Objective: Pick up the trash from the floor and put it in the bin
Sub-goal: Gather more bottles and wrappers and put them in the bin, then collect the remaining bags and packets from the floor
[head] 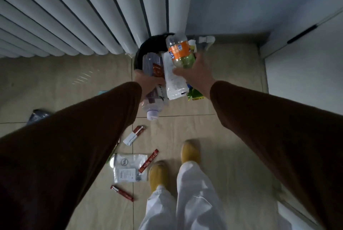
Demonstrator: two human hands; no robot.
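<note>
A black bin (146,48) stands on the floor against the radiator. Over it my left hand (146,83) grips clear plastic bottles (153,100), one with a pale purple cap pointing down toward me. My right hand (196,74) holds an orange-labelled bottle (179,51), a white plastic pouch (173,79) and a green wrapper (194,95) above the bin's right side. On the tiles below lie a clear plastic bag (128,168), three red stick sachets (148,161) (121,192) (134,135), and a dark bag (38,115) at the left.
A white ribbed radiator (74,16) fills the upper left. A white cabinet (304,53) stands at the right, wall corner behind the bin. White paper scrap (206,41) lies by the wall. My feet in yellow slippers (190,152) stand on beige tiles.
</note>
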